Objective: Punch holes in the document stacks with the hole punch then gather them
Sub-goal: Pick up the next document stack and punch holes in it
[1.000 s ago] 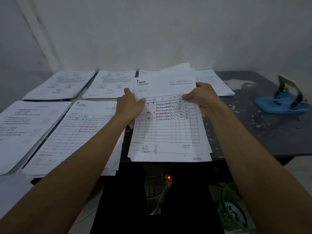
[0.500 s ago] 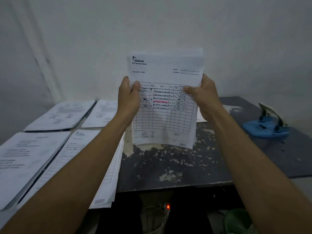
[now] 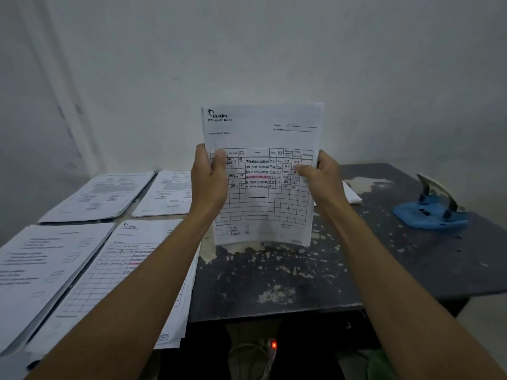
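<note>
I hold a stack of printed table forms (image 3: 263, 204) upright over the dark table (image 3: 274, 281), its bottom edge resting on the tabletop. My left hand (image 3: 210, 182) grips the stack's left edge, thumb on the front. My right hand (image 3: 321, 179) grips the right edge the same way. The blue hole punch (image 3: 430, 212) sits at the far right of the table, apart from both hands.
Several other paper stacks lie flat on the left: two at the back (image 3: 98, 196) (image 3: 167, 193) and two nearer me (image 3: 41, 272) (image 3: 120, 272). Another sheet (image 3: 352, 194) shows behind my right hand. A red indicator light (image 3: 273, 345) glows under the table.
The stack went from lying flat on the table to standing upright between both hands. Since half a second ago it has dropped lower, and its bottom edge now meets the tabletop.
</note>
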The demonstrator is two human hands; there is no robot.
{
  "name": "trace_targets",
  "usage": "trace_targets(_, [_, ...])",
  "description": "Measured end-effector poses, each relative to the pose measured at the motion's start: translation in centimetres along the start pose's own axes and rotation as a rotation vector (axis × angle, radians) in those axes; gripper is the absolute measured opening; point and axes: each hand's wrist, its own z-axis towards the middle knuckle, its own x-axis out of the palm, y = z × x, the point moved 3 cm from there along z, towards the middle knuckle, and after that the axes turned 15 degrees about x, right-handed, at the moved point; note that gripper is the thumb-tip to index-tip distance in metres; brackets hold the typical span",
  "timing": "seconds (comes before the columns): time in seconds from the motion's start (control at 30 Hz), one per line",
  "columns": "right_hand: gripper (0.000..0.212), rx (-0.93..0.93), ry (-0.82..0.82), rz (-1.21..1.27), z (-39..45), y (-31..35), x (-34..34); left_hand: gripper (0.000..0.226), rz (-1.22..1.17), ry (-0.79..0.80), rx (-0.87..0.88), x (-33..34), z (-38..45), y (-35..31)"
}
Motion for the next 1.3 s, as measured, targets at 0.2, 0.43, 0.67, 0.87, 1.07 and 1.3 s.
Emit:
trace_targets(0.2, [0.017, 0.032, -0.026, 0.044, 0.0, -0.1, -0.2, 0.023, -0.039, -0.027, -0.023, -0.7, 0.1, 0.1])
trace_targets(0.43, [0.018, 0.005, -0.082, -0.038, -0.4, 0.4, 0.6, 0.025, -0.002, 0.001, -0.006, -0.1, 0.0, -0.1])
trace_targets(0.67, [0.085, -0.496, -0.248, -0.219, -1.6, 6.4, 0.1, 0.025, -0.095, 0.021, -0.005, -0.7, 0.3, -0.7])
trace_targets(0.87, [0.063, -0.63, -0.284, -0.682, -1.8, 7.7, 0.9, 0.024, -0.116, 0.02, -0.002, -0.6, -0.2, -0.8])
trace_targets(1.07, [0.074, -0.575, -0.244, -0.472, -1.1, 6.1, 0.6, 0.019, -0.122, 0.01, -0.015, -0.8, -0.4, -0.5])
trace_targets(1.3, [0.023, 0.051, -0.052, -0.037, 0.5, 0.0, 0.2, 0.024, -0.105, 0.001, -0.014, -0.7, -1.0, 0.3])
